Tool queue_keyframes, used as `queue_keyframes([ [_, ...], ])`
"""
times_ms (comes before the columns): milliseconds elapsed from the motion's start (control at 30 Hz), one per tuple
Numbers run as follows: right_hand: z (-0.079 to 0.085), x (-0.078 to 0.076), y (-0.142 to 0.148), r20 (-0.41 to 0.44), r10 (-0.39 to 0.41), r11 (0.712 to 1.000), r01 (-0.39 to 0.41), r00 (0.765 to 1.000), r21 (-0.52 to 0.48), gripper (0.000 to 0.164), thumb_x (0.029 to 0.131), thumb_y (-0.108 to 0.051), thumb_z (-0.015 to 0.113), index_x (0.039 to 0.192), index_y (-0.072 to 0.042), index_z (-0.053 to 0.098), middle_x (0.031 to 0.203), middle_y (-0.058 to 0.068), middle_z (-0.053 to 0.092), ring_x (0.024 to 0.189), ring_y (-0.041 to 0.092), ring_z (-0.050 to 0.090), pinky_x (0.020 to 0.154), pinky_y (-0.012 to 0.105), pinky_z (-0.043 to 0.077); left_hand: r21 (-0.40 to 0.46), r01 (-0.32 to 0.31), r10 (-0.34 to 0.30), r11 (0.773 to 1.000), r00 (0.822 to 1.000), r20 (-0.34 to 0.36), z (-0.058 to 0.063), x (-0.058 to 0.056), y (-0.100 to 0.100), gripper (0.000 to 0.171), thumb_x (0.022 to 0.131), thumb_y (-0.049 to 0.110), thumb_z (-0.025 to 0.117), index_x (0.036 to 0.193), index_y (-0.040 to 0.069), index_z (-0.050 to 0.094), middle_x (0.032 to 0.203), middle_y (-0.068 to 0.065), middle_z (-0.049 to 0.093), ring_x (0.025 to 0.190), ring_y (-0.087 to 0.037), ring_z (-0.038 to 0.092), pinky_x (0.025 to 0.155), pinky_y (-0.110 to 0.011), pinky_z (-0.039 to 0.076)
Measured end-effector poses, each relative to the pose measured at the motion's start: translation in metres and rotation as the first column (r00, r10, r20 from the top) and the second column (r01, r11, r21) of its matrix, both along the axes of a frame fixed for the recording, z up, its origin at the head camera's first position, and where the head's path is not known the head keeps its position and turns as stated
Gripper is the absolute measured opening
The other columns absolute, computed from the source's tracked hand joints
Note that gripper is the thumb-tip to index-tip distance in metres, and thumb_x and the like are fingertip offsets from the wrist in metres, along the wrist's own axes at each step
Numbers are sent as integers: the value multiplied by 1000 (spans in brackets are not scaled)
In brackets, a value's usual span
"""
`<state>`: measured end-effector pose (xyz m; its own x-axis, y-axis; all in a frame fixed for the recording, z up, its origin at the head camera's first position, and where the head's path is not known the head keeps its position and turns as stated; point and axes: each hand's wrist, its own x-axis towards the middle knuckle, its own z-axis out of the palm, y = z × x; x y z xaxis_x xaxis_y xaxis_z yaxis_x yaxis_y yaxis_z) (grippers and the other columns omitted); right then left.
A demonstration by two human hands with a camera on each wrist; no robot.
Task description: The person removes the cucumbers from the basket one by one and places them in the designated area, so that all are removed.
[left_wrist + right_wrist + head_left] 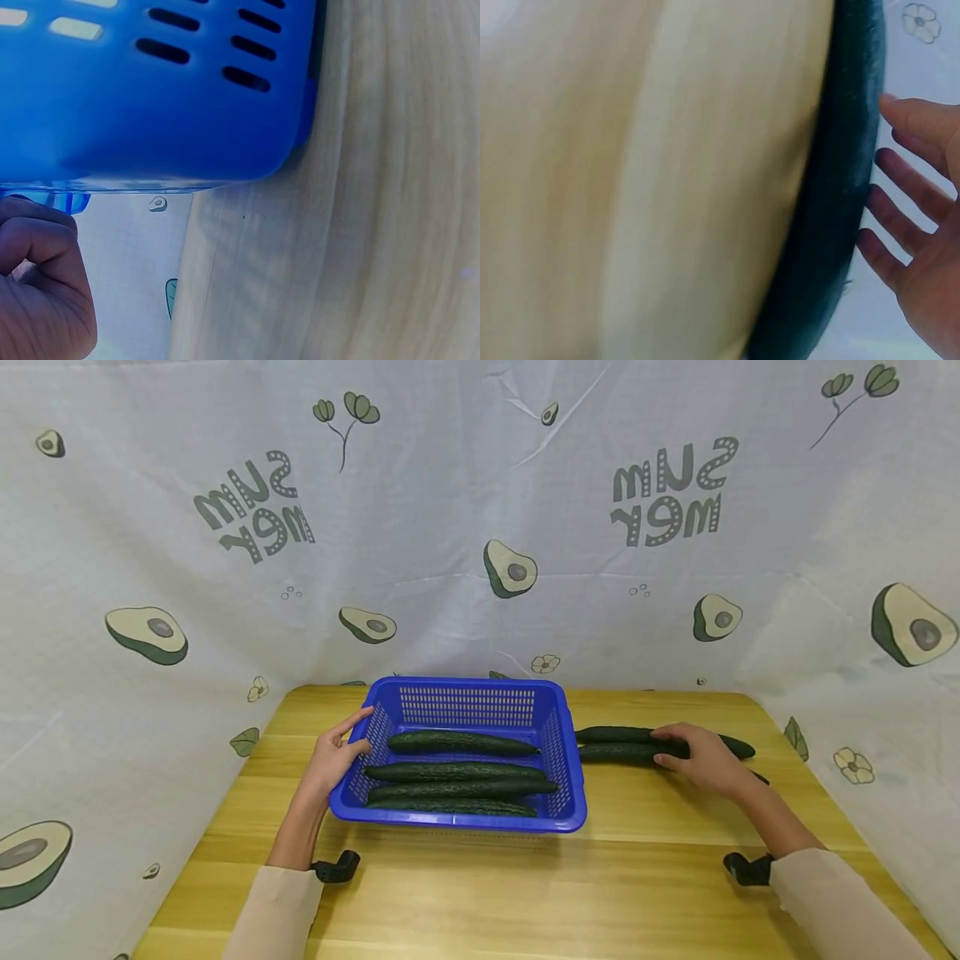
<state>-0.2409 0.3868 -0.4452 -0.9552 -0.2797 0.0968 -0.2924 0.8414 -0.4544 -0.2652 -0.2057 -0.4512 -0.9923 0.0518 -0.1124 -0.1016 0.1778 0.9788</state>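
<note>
Sleeves (273,910) of smooth beige cloth enter at the lower left and lower right of the frame, each wrist bearing a small matte black fitting (341,867). Beyond them spreads a yellow-grained wooden table (480,893) with a soft gloss. Mid-frame sits a blue plastic basket (487,821), rectangular, round-cornered and slotted; inside, four cucumbers (465,789) lie lengthwise, long, dark green and ridged, the nearest partly hidden by the front rim. At centre left, the left hand (332,766) pinches the basket's side rim between bent fingers and thumb. At centre right, the right hand (708,762) is loosely spread, fingertips touching loose cucumbers (615,753), tapered and waxy-skinned, which lie side by side on the wood. Behind hangs creased white cloth (450,485) printed with avocados (512,568) and grey-green lettering (663,520).
</note>
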Motion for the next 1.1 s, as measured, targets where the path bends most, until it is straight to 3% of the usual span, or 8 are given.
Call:
queue_keyframes([
  [233,20,-5,-23,-23,-14,1000,14,1000,-21,51,100,-29,67,140,1,59,139,27,60,124,49,55,99,67,45,-10,-4,4,1000,1000,-4,0,1,-1,67,93,6,62,153,32,51,140,-27,60,81,-21,72,67,-34,61],
  [567,56,-17,-72,-59,28,999,-31,998,-45,49,100,-31,67,140,-3,60,139,23,61,127,46,55,106,66,43,20,13,-12,1000,999,-30,2,2,0,68,94,4,60,156,28,47,141,-29,58,72,-15,65,62,-30,57],
  [667,63,-22,-85,-55,62,995,-66,997,-72,49,101,-32,66,140,-3,60,139,21,62,128,44,55,107,65,43,25,10,-9,1000,1000,-24,2,2,0,68,94,5,60,156,29,47,137,-29,61,72,-15,66,63,-30,57],
  [767,69,-27,-98,-40,87,991,-91,995,-95,49,101,-33,65,141,-4,59,140,20,61,129,44,54,108,64,43,23,7,-7,1000,1000,-15,4,3,0,68,94,5,61,155,30,48,114,-23,72,64,-14,63,62,-30,56],
  [867,73,-31,-109,-33,98,990,-101,995,-98,50,101,-34,65,142,-5,58,141,21,60,130,43,53,109,64,43,24,10,-10,1000,1000,-10,4,3,-1,67,94,6,61,155,30,48,110,-21,73,62,-13,61,62,-30,57],
  [1100,81,-36,-136,-31,138,983,-141,990,-119,56,99,-34,68,145,-3,55,143,22,59,131,42,54,110,62,43,21,9,-9,1000,1000,-1,4,3,0,67,95,7,61,156,31,47,132,-30,64,68,-16,65,63,-32,58],
])
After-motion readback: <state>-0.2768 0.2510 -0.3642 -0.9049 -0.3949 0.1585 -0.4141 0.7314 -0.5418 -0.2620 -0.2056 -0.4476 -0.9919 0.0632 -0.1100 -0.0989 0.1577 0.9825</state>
